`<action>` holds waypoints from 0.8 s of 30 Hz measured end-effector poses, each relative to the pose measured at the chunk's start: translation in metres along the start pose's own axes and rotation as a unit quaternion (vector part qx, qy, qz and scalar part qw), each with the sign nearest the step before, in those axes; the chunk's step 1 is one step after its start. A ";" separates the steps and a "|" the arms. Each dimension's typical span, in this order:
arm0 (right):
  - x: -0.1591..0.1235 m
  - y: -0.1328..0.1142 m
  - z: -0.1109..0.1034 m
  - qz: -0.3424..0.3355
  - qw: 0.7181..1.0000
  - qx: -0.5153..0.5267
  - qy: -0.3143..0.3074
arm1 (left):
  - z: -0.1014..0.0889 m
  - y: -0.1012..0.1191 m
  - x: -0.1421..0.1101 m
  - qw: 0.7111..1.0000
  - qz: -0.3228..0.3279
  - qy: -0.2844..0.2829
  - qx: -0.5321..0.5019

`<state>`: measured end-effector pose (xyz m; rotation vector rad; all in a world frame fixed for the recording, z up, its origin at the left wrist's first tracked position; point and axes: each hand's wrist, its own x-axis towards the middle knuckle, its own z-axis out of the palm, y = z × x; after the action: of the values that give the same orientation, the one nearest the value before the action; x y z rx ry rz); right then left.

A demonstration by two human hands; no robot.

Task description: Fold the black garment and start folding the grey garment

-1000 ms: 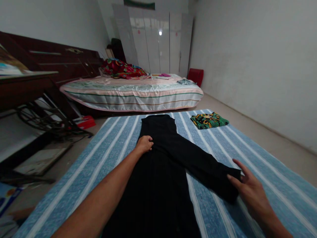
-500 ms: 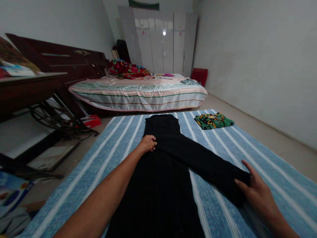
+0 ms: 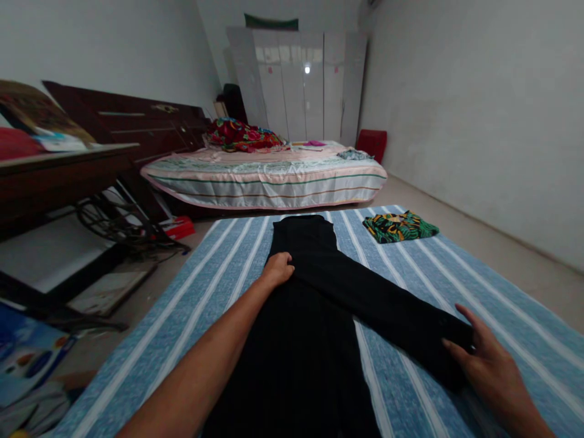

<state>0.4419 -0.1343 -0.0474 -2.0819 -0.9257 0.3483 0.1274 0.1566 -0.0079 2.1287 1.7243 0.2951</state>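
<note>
Pale wardrobe [image 3: 292, 97] behind the bed [image 3: 269, 185]

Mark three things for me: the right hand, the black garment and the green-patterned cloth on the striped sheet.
Right hand [image 3: 495, 366]: head view, on the back of the hand.
Black garment [image 3: 303, 334]: head view, middle of its body.
Green-patterned cloth [image 3: 401, 227]: head view, middle of its upper face.

A home bedroom, shown by the bed [image 3: 269, 182], headboard [image 3: 132, 118] and wardrobe [image 3: 296, 85].

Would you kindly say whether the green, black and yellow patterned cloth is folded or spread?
Folded: the patterned cloth lies as a compact, flat packet.
</note>
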 end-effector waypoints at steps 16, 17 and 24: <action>0.002 -0.003 -0.004 0.042 0.999 0.002 -0.005 | -0.019 0.018 -0.025 0.991 -0.088 -0.031 0.092; 0.003 -0.001 -0.005 0.043 0.999 -0.011 0.001 | -0.020 0.020 -0.029 0.990 -0.074 -0.002 0.119; 0.020 0.023 -0.017 0.023 0.992 -0.124 -0.014 | -0.014 0.022 -0.040 0.959 0.185 0.000 0.214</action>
<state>0.4760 -0.1391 -0.0529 -2.3323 -0.9794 0.2991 0.1325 0.1162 0.0169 2.7664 1.4774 0.0159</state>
